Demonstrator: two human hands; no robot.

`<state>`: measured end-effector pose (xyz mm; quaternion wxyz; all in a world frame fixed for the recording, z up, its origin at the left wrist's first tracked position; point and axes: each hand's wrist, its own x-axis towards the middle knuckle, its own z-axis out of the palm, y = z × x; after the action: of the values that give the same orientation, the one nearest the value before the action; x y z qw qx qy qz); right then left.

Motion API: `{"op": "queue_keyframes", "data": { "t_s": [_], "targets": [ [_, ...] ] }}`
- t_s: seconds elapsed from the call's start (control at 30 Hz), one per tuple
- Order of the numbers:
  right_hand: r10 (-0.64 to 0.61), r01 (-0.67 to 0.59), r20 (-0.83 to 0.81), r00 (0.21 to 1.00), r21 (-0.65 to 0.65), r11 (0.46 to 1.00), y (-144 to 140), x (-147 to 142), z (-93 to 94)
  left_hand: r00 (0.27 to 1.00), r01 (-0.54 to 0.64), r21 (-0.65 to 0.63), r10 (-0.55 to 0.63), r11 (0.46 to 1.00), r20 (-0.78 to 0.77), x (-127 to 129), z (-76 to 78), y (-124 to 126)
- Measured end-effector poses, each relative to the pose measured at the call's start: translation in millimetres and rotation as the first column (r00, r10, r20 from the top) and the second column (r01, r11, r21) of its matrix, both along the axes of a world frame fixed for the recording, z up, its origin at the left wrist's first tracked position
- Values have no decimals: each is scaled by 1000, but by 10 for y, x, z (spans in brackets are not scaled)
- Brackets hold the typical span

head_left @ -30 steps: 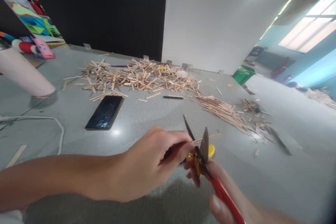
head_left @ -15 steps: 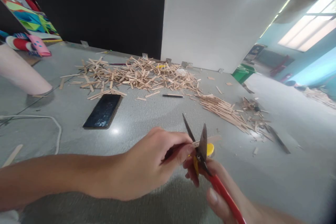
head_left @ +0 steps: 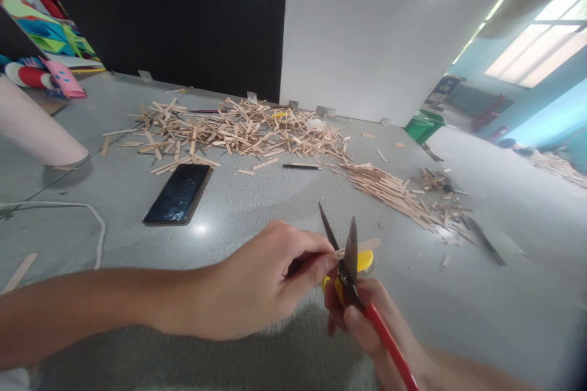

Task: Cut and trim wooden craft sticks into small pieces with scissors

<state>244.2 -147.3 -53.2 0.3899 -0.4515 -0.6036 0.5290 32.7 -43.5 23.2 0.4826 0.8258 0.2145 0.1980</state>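
Two hands: both work low in the middle of the view, above the grey table point(head_left: 257, 195).
Left hand point(head_left: 261, 284): fingers pinched on a thin, flat wooden stick point(head_left: 364, 246), holding it level between the blades.
Right hand point(head_left: 362, 324): fingers wrapped round the red handles of the scissors point(head_left: 351, 269).
Scissors: dark metal blades parted in a narrow V with the stick between them; a yellow part sits at the pivot, and the red handles run down to the lower right.
Stick: pale wood with a rounded end that pokes out to the right of the blades.
Table surface: smooth, dull grey, with a soft glare spot near the phone.
Large heap point(head_left: 238, 131): pale wooden sticks scattered criss-cross at the far side of the table.
Smaller pile point(head_left: 389, 189): sticks lying more in line, to the right, with short offcuts beside them.
Phone point(head_left: 178, 193): flat black slab, screen up, left of the hands and near the large heap.
Pencil point(head_left: 301, 166): thin dark rod lying between the two piles.
Cable point(head_left: 68, 214): white cord curving across the left side.
Bin point(head_left: 419, 127): green, beyond the far right corner of the table; its contents cannot be seen.
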Motion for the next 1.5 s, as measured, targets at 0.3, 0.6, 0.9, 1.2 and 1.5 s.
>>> {"op": "queue_keyframes", "data": {
  "t_s": [0.3,0.6,0.9,1.2,1.5],
  "targets": [
    [-15,16,-9,1000,93,996,-13,-31,-24,1000,20,20,-20,1000,-11,1,-5,2],
    [-42,35,62,997,119,992,-17,-38,0,1000,22,-1,-22,1000,-21,-1,-25,-4],
    [-69,48,122,990,170,984,-32,-54,-13,999,2,4,-1,1000,-44,5,-6,-15],
    [-36,14,117,992,179,984,-38,-42,-17,998,-19,-28,17,999,-63,3,-15,-41],
    [-89,68,108,990,182,981,-30,-24,-98,997,-30,-51,26,998,-75,0,-41,-50]
  ]
}}
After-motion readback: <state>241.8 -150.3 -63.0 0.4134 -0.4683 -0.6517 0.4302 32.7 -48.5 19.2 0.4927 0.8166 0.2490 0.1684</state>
